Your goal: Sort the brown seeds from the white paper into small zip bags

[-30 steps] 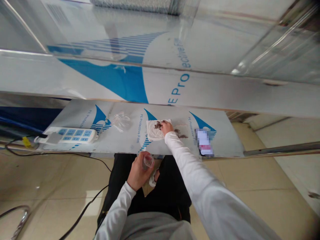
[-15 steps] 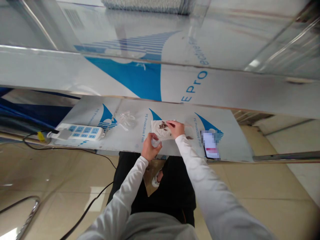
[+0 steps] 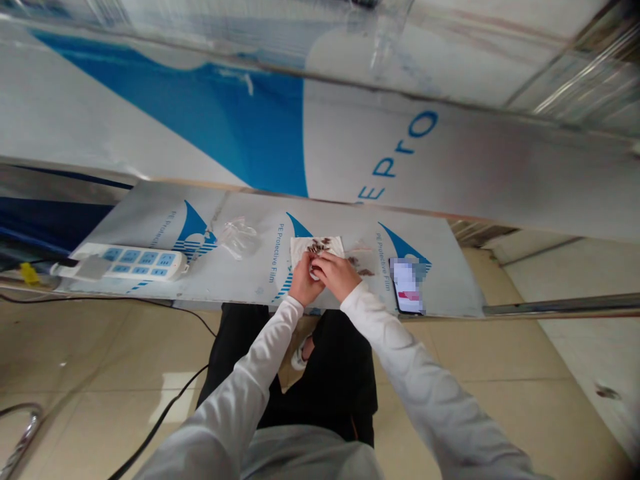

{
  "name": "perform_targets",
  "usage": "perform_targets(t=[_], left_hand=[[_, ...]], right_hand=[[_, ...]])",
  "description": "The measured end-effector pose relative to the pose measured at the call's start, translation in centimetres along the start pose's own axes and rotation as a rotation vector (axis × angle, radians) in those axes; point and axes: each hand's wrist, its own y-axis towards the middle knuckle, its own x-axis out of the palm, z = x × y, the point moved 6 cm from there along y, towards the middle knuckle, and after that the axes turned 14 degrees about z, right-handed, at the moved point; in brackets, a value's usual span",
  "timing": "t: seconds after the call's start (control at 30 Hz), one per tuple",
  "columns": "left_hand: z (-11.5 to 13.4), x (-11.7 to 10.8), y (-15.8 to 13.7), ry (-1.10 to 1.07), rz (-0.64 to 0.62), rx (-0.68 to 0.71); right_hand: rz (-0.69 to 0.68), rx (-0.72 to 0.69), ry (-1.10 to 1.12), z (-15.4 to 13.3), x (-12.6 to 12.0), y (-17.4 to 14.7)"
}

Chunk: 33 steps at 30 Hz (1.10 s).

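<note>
Small brown bits sat loose on a white cloth, probably so they'd show up and not scatter over the film-covered bench. Left hand and right hand met at the cloth's near edge, fingers curled in close, I guess for fine control; couldn't tell what, if anything, either gripped. Phone lay off right, likely readable there but out of the way.

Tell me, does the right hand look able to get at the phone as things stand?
Probably yes: the phone lies on the table to the right of the right hand, and nothing tall blocks the way, though small dark bits lie between.
</note>
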Motion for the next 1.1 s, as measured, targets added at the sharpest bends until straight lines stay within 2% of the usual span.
perform_targets(t=[0.13,0.33,0.4,0.5,0.57,0.63,0.7,0.77,0.9,1.1], left_hand=[[0.3,0.0,0.1,0.01,0.0,0.003],[0.9,-0.9,0.2,0.021,0.026,0.014],[1.1,-1.3,0.2,0.026,0.028,0.019],[1.1,-2.1,0.0,0.027,0.05,0.029],[1.1,-2.7,-0.1,0.04,0.086,0.025],[0.8,-3.5,-0.3,0.078,0.122,0.008],[0.5,-4.1,-0.5,0.126,0.136,-0.013],[0.3,-4.6,-0.7,0.157,0.134,-0.025],[-0.1,-5.8,-0.9,0.18,0.126,-0.036],[-0.5,-7.1,-1.1,0.207,0.14,-0.052]], right_hand=[[-0.078,-0.033,-0.091,-0.5,0.2,-0.1],[-0.052,-0.011,-0.059,-1.3,0.4,-0.1],[-0.029,-0.027,-0.02,-1.9,0.4,-0.3],[0.016,-0.133,0.089,-2.9,0.3,-0.8],[0.139,-0.138,0.215,-2.1,-0.2,-1.1],[0.31,0.0,0.295,0.7,-0.3,-1.1],[0.386,0.215,0.254,4.5,1.0,-0.8],[0.329,0.328,0.18,7.3,3.5,-0.3],[0.253,0.376,0.11,9.4,7.2,0.3],[0.203,0.533,-0.022,10.3,8.4,-2.2]])
